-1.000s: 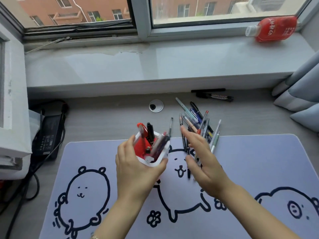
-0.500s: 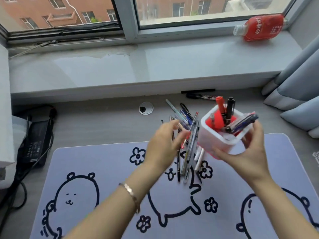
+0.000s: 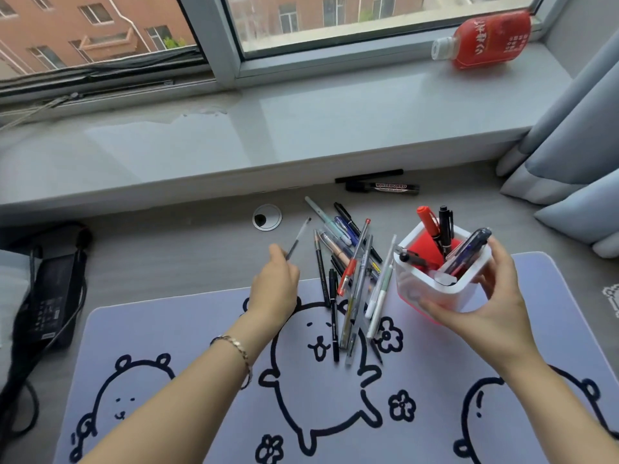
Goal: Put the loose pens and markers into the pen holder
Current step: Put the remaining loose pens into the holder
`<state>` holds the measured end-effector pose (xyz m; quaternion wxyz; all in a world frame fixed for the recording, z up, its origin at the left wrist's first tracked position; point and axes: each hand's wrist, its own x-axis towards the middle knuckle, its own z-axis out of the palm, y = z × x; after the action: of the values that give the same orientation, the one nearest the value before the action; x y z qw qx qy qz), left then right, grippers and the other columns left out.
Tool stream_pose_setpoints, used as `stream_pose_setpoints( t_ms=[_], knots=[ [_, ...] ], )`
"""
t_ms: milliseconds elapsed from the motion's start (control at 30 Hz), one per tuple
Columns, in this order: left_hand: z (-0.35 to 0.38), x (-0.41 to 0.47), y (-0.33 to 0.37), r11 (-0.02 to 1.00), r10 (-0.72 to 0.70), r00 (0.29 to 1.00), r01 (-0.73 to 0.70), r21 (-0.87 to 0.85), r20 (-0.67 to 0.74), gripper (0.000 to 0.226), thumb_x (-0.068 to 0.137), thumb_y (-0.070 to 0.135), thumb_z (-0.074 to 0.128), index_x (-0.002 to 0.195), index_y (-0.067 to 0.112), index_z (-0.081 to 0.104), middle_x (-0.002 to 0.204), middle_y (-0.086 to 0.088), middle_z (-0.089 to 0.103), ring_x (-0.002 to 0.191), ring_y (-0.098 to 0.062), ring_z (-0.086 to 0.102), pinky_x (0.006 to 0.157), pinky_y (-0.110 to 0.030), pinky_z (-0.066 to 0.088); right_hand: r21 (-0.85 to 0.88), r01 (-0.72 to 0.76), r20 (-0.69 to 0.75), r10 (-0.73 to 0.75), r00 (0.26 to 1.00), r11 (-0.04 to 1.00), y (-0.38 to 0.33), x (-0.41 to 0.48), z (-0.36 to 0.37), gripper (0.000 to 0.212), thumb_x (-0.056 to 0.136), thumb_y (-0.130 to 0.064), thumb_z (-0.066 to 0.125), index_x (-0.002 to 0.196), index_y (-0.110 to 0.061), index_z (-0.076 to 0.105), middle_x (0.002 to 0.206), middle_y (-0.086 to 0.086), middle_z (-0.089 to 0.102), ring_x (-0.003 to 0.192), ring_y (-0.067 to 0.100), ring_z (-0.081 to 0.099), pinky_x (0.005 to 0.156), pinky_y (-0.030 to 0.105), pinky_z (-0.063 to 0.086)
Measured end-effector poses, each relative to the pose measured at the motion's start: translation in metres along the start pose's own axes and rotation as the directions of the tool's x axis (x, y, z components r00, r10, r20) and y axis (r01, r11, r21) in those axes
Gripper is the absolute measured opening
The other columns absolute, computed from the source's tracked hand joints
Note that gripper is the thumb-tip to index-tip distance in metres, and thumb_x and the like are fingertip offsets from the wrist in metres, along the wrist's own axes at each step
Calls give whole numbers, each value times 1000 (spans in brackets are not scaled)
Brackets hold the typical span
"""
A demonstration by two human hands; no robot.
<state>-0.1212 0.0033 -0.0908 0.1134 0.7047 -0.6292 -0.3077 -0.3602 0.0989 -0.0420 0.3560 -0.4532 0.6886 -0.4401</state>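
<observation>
- Two bare hands are at work over a grey desk (image 3: 174, 259) partly covered by a lilac mat (image 3: 187, 333) printed with cartoon animals and flowers.
- The right hand (image 3: 482, 303) is wrapped around the white pen holder (image 3: 432, 283), thumb on the near wall and fingers on the far side, gripping it tilted at the right end of the mat's far edge; whether its base touches the mat cannot be told.
- Inside the pen holder stand a red marker (image 3: 428, 222), a black marker (image 3: 445, 226) and a few dark pens leaning toward the right rim; its inner lining is red.
- The left hand (image 3: 278, 286) has its fingertips pinched together on the lower end of a thin clear refill (image 3: 298, 239), which points up and to the right, above the desk just left of the pile.
- A gold bracelet (image 3: 236, 346) sits on the left wrist.
- The loose pens (image 3: 351, 272) lie in a heap between the two hands, fanned across the mat's far edge and the desk, just beside the pen holder.
- Two more lie well apart from the heap, against the base of the windowsill: a whiteboard marker (image 3: 383, 187) and a slim black pen (image 3: 368, 175) just behind it.
- A round cable grommet (image 3: 267, 217) is set in the desk, beyond the left hand.
- A black power adapter (image 3: 50, 296) with its cable lies at the desk's left edge.
- A red bottle (image 3: 485, 38) lies on its side on the windowsill (image 3: 268, 128), and grey curtains (image 3: 569, 145) hang at the right.
</observation>
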Motion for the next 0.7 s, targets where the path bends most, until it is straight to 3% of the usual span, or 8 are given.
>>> stream_pose_setpoints(
  t_ms=[67, 200, 333, 433, 500, 567, 633, 700],
  knots=[
    [5, 9, 16, 998, -50, 997, 52, -28, 52, 6, 92, 7, 40, 97, 6, 36, 69, -7, 47, 57, -23, 43, 49, -33, 33, 4, -8, 0, 8, 1000, 1000, -1, 1, -1, 98, 47, -37, 80, 131, -38, 31, 121, -22, 48, 120, 10, 46, 97, 27, 38],
    [25, 25, 27, 968, -232, 965, 241, -68, 121, 24, 87, 27, 58, 90, 7, 46, 82, -6, 51, 76, -26, 50, 64, -32, 39, 9, -21, -14, 21, 1000, 1000, -3, -1, -2, 99, 48, -44, 85, 130, -43, 30, 119, -28, 46, 120, 8, 45, 95, 23, 37],
    [33, 28, 22, 948, -260, 961, 273, -164, 95, 13, 82, 15, 56, 73, 8, 50, 62, -4, 49, 65, -27, 48, 53, -28, 35, -4, -32, -10, 32, 999, 999, -6, -3, -1, 103, 46, -37, 81, 135, -35, 29, 127, -11, 48, 123, 12, 44, 99, 28, 38],
    [14, 16, 28, 894, -299, 953, 295, -337, 42, 8, 84, 12, 52, 78, 7, 52, 62, -3, 47, 57, -21, 44, 47, -27, 33, -32, -15, 14, 16, 1000, 999, -7, -5, 2, 104, 48, -34, 83, 136, -33, 28, 133, -7, 47, 124, 11, 44, 101, 30, 38],
    [-10, -1, 40, 817, -244, 967, 163, -553, -76, 7, 87, 12, 52, 80, 12, 51, 64, 1, 45, 58, -15, 42, 49, -22, 36, -31, 3, 36, -2, 999, 1000, -8, -6, 6, 104, 50, -29, 86, 136, -33, 28, 133, -8, 47, 124, 9, 44, 99, 25, 38],
    [-40, -27, 58, 719, -108, 965, -90, -689, -238, 7, 88, 13, 54, 81, 13, 51, 65, 4, 45, 55, -10, 38, 51, -17, 36, -14, 9, 64, -9, 998, 1000, -12, -8, 13, 103, 49, -30, 85, 135, -34, 28, 130, -12, 48, 119, 3, 45, 92, 14, 38],
    [-66, -53, 74, 599, 38, 940, -292, -746, -338, 4, 89, 10, 53, 86, 9, 54, 66, 6, 54, 51, -5, 39, 50, -16, 35, 16, 9, 99, -11, 995, 1000, -18, -11, 24, 102, 45, -38, 81, 132, -40, 27, 125, -19, 46, 114, -8, 45, 83, 4, 39],
    [-78, -74, 84, 497, 136, 918, -389, -776, -373, 12, 90, 6, 50, 83, 15, 51, 75, 3, 67, 47, -4, 39, 48, -14, 35, 36, 10, 134, -15, 991, 999, -24, -13, 36, 99, 45, -44, 79, 127, -50, 25, 126, -19, 45, 114, -12, 43, 81, 3, 40]
  ],
)
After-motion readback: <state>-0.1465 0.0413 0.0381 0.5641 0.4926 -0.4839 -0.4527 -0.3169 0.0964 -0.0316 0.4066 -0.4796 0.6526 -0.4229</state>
